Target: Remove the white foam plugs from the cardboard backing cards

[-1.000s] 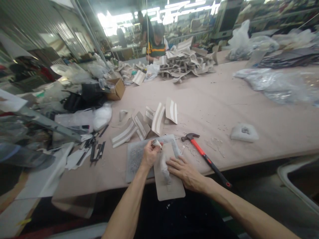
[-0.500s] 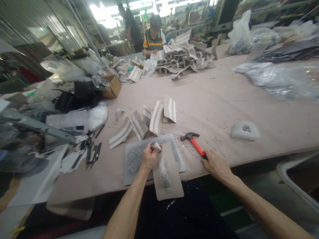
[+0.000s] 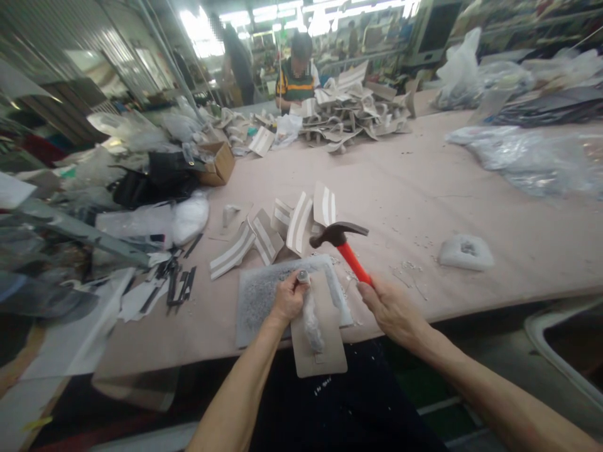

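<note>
My right hand [image 3: 394, 307] is closed round the handle of a claw hammer [image 3: 354, 260], its dark head raised above the table. The fingers of my left hand [image 3: 289, 295] grip a short cylindrical tool [image 3: 302, 276], its round end facing up. Beneath it lies a beige panel [image 3: 332, 351] with rounded corners and a plastic-wrapped handle [image 3: 311, 323]. The panel's far part rests on a worn grey board [image 3: 264, 301], and its near end overhangs the table edge. Where the tool's lower end meets the panel is hidden by my hand.
Several beige panels with white strips [image 3: 299, 223] lie beyond the board. A plastic-wrapped block [image 3: 466, 252] sits at right, with small metal bits scattered nearby. Dark strips [image 3: 181, 285] lie at left. A large pile of panels [image 3: 358, 107] is at the back, near a seated person [image 3: 298, 81].
My right hand has lifted the hammer off the table and brought it left, towards my left hand. The cylindrical tool has tipped more upright in my left fingers.
</note>
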Action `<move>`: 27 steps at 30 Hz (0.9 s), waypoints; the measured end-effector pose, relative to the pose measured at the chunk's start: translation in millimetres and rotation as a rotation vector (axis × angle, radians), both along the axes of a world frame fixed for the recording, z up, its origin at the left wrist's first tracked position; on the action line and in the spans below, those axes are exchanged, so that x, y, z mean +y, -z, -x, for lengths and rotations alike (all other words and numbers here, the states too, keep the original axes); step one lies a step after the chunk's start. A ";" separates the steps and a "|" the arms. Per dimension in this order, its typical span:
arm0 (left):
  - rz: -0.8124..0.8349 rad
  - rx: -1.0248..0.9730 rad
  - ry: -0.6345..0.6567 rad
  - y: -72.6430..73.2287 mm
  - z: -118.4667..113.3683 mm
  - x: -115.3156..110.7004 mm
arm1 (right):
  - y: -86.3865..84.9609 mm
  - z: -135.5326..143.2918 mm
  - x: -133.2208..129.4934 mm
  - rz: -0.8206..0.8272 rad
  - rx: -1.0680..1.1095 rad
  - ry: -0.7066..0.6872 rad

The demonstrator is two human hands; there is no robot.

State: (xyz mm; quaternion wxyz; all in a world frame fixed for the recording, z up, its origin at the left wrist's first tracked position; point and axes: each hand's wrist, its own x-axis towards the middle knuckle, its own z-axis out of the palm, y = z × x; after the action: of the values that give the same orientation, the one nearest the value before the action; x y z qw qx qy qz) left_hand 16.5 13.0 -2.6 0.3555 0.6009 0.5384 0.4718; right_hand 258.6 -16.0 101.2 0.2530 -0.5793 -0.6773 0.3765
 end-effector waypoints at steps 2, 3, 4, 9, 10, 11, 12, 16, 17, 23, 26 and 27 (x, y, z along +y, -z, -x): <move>-0.004 0.022 0.002 1.4 0.0 0.1 | -8.6 5.0 3.5 -0.169 -0.210 -0.139; -0.002 0.031 -0.001 2.2 0.0 0.1 | -14.0 6.2 6.6 -0.199 -0.299 -0.199; 0.000 0.039 -0.003 2.9 -0.1 0.1 | -21.0 6.9 10.0 -0.217 -0.367 -0.248; -0.020 0.035 0.012 3.1 -0.9 0.0 | -70.8 12.6 16.8 -0.510 -0.251 -0.118; -0.019 0.025 0.008 2.9 -1.0 0.0 | -75.1 14.7 14.9 -0.579 -0.169 -0.022; -0.013 0.014 0.003 2.9 -1.1 0.2 | -74.5 16.6 12.3 -0.631 -0.102 0.053; -0.006 0.003 -0.001 3.2 -1.1 0.3 | -69.1 18.0 9.3 -0.653 -0.073 0.086; 0.009 0.052 -0.004 6.0 -0.4 0.6 | -22.0 13.1 0.9 -0.359 -0.401 -0.186; 0.005 0.074 0.002 6.8 -0.2 0.4 | -11.6 9.5 0.9 -0.255 -0.507 -0.246; -0.043 0.112 0.034 11.2 0.7 0.3 | 23.1 -22.6 16.7 0.025 -0.650 -0.221; -0.043 0.089 0.035 13.4 1.1 1.5 | 45.9 -34.0 25.9 0.068 -0.691 -0.155; -0.041 0.076 0.031 13.8 1.3 1.8 | 52.2 -33.7 27.2 0.043 -0.719 -0.127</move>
State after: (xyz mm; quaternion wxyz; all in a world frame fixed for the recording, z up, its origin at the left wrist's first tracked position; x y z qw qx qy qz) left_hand 15.3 14.8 -16.4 0.3297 0.6337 0.5324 0.4542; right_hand 292.3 11.2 49.1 -0.0372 -0.6364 -0.7496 0.1780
